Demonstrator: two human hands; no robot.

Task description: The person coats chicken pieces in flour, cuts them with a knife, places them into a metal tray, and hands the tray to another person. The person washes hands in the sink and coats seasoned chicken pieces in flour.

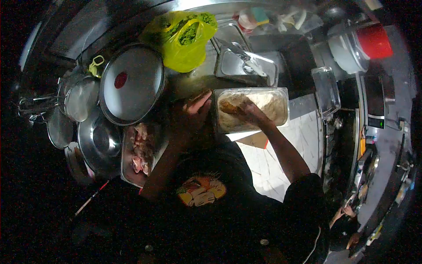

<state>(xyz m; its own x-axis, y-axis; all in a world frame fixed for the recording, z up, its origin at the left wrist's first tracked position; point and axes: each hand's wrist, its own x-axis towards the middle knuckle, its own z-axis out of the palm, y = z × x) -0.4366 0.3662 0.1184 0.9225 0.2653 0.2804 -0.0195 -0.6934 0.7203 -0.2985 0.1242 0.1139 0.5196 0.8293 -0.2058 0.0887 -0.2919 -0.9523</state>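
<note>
A clear rectangular tub (252, 91) holds pale flour (276, 105). My right hand (252, 112) reaches down into it, its fingers bent against a brown, flour-dusted lump (229, 107); what the lump is I cannot make out. Just left of the tub, my left hand (198, 105) hovers over the dark counter with its fingers stretched out and nothing visible in them. Raw meat pieces (140, 147) lie in a metal tray (128, 176) beside my left forearm, which partly hides the tray.
Behind the tub sit steel pans (224, 66) with a white-handled utensil (257, 68). A yellow bag of greens (187, 57), a large frying pan (132, 88), a steel bowl (99, 145) and strainers (81, 99) stand leftward. Another person's hand (348, 211) shows lower right.
</note>
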